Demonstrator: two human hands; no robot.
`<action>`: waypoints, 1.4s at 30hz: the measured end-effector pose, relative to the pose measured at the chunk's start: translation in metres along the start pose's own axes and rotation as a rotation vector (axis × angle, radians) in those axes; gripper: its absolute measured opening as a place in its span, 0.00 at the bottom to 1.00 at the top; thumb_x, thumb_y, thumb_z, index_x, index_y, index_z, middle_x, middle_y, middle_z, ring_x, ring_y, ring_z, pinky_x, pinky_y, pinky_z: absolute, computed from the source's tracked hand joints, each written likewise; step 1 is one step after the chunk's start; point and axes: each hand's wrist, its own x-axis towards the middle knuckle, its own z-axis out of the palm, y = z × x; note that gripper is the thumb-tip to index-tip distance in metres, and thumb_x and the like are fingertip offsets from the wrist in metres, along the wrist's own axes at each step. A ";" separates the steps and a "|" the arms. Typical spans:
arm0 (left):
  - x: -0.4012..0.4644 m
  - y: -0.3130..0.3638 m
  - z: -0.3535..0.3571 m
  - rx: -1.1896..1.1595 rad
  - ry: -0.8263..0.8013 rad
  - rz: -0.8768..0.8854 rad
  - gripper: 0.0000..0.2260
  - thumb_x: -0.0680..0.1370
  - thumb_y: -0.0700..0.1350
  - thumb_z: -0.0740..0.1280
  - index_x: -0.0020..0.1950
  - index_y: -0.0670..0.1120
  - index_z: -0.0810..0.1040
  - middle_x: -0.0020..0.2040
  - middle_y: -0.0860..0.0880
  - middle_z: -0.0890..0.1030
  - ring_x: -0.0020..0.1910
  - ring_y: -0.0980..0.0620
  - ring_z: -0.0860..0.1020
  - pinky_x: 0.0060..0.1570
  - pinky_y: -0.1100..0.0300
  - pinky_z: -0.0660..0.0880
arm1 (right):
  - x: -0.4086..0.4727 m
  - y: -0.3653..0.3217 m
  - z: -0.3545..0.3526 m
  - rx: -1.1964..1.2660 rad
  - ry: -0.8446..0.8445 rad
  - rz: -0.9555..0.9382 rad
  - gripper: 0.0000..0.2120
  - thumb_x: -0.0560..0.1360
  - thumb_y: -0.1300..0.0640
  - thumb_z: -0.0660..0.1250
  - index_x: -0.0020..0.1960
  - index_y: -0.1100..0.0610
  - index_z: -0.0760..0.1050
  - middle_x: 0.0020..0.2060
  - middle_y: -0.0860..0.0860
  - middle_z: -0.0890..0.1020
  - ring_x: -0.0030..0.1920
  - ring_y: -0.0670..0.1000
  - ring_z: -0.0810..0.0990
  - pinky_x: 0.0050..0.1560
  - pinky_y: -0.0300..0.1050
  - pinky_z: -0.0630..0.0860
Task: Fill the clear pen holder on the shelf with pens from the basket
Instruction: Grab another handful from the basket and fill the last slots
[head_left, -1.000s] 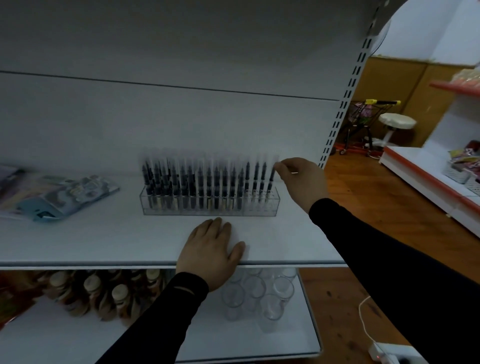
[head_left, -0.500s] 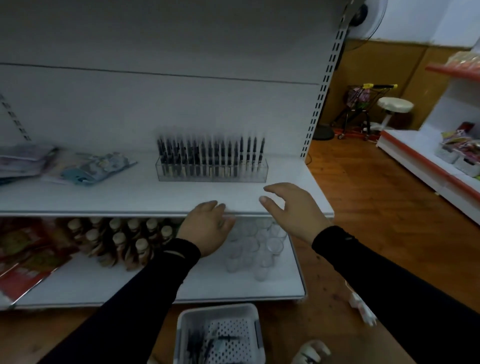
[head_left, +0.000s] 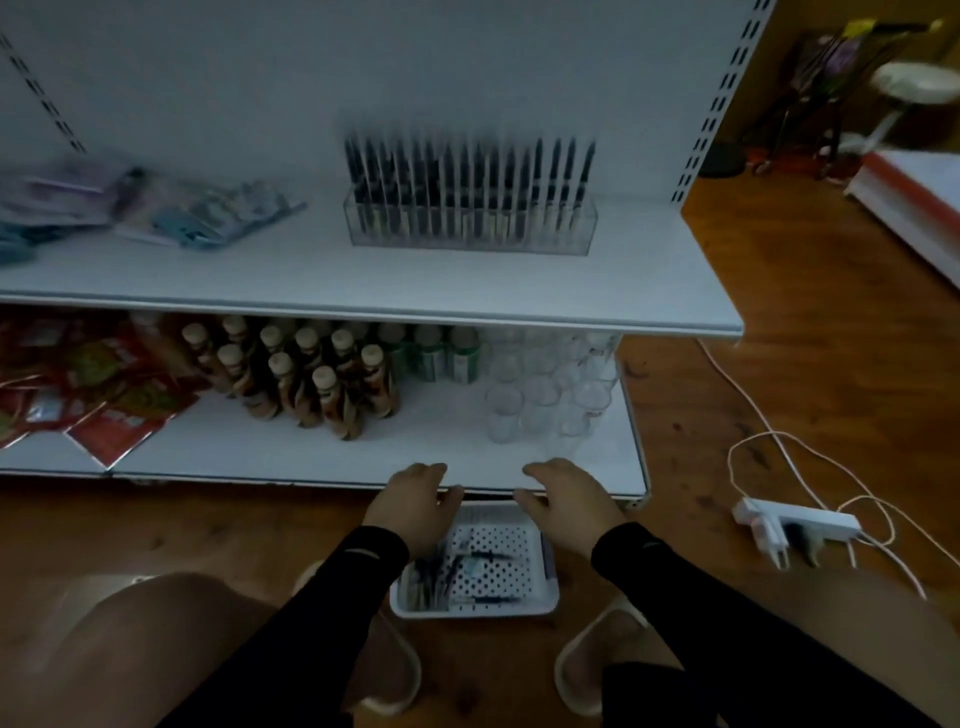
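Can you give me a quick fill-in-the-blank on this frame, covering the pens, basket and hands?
1. The clear pen holder stands on the ____ shelf, upright pens in it.
2. The white basket with loose pens sits on the ____, in front of the shelf unit.
3. Both the left hand and the right hand hold ____.
4. On the lower shelf, the clear cups stand to the ____ of the brown bottles.

Missing words: upper; floor; nothing; right

Dim, bluish exposure throughout; motion blur smears the pens (head_left: 467, 182), and wide-angle distortion bends the frame edges.
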 end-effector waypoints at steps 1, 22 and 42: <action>0.005 -0.005 0.009 -0.015 -0.041 -0.021 0.25 0.82 0.55 0.53 0.76 0.45 0.60 0.74 0.43 0.65 0.70 0.45 0.66 0.67 0.53 0.65 | 0.005 0.004 0.011 -0.009 -0.046 0.017 0.25 0.82 0.46 0.57 0.75 0.57 0.64 0.71 0.56 0.70 0.69 0.55 0.70 0.69 0.44 0.65; 0.091 -0.072 0.185 -0.261 -0.354 -0.502 0.36 0.80 0.54 0.60 0.78 0.44 0.41 0.76 0.40 0.57 0.65 0.42 0.72 0.61 0.49 0.71 | 0.095 0.071 0.210 -0.316 -0.453 0.031 0.35 0.79 0.56 0.65 0.78 0.52 0.48 0.76 0.56 0.56 0.73 0.62 0.60 0.71 0.59 0.64; 0.109 -0.082 0.205 -0.363 -0.319 -0.519 0.25 0.75 0.48 0.66 0.70 0.48 0.64 0.66 0.41 0.68 0.61 0.38 0.73 0.62 0.45 0.71 | 0.098 0.076 0.217 -0.376 -0.307 -0.251 0.15 0.58 0.60 0.81 0.43 0.56 0.82 0.54 0.58 0.82 0.55 0.61 0.81 0.57 0.55 0.78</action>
